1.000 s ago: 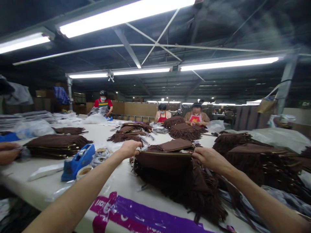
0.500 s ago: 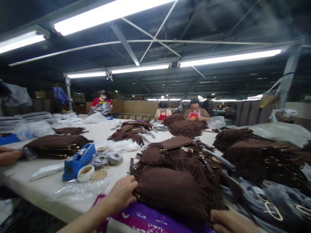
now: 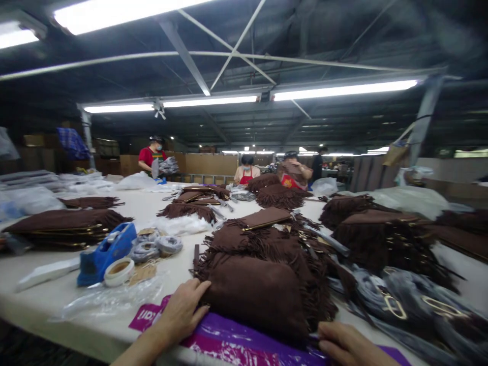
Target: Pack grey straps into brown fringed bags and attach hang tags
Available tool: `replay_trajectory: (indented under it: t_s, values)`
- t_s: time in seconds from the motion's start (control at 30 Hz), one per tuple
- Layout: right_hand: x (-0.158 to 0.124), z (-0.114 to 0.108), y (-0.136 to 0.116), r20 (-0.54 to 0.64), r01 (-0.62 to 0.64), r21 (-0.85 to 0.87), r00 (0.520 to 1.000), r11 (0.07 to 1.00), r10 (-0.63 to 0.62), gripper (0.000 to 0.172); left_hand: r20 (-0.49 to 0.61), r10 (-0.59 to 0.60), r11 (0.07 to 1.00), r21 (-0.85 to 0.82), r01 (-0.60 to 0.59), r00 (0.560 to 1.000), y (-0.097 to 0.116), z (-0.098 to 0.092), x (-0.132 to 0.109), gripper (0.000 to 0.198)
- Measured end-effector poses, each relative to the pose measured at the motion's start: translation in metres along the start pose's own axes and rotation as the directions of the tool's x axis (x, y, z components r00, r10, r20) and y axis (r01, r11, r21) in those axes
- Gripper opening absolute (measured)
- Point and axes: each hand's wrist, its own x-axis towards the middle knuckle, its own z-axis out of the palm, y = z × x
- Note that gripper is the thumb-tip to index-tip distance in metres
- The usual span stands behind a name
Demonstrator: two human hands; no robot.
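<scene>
A brown suede fringed bag (image 3: 259,292) lies flat at the near table edge, partly on a purple and white plastic bag (image 3: 229,340). My left hand (image 3: 182,311) rests against the bag's left edge, fingers stretched out and spread flat. My right hand (image 3: 345,344) touches the bag's lower right corner; its fingers are curled at the fringe and what they grip is hidden. More fringed bags (image 3: 267,239) are heaped just behind.
A blue tape dispenser (image 3: 107,251) and a tape roll (image 3: 119,270) sit left, with crinkled clear plastic (image 3: 110,300) in front. Stacks of brown bags (image 3: 64,226) and heaps (image 3: 385,234) cover the white table (image 3: 46,305). Three workers stand at the far end.
Both hands pulled one brown bag from the heap toward me and laid it flat on the purple plastic. The view has shifted slightly right.
</scene>
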Motion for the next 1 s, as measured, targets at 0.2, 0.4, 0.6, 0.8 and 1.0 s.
replay_trajectory:
  t_s: [0.2, 0.4, 0.6, 0.8, 1.0]
  values:
    - [-0.011, -0.005, -0.014, 0.012, -0.025, 0.071, 1.0, 0.997, 0.025, 0.012, 0.006, 0.075, 0.995, 0.07, -0.076, 0.997, -0.009, 0.001, 0.009, 0.052]
    - [-0.013, -0.005, -0.009, 0.043, -0.058, 0.269, 0.998, 0.961, 0.048, 0.025, -0.028, 0.12, 0.987, 0.112, -0.117, 0.992, -0.011, -0.002, 0.009, 0.046]
    - [-0.012, 0.002, 0.001, 0.064, -0.061, 0.24, 0.997, 0.969, 0.046, 0.024, -0.019, 0.119, 0.986, 0.123, -0.116, 0.993, -0.005, -0.003, 0.006, 0.046]
    - [-0.013, 0.004, 0.013, 0.069, -0.057, 0.316, 0.997, 0.947, 0.037, 0.025, -0.044, 0.132, 0.989, 0.077, -0.128, 0.99, -0.012, 0.002, 0.006, 0.046]
    - [-0.017, 0.006, 0.012, 0.06, -0.015, 0.334, 0.998, 0.942, -0.005, 0.034, -0.059, 0.107, 0.988, -0.108, -0.113, 0.992, -0.028, 0.003, -0.001, 0.054]
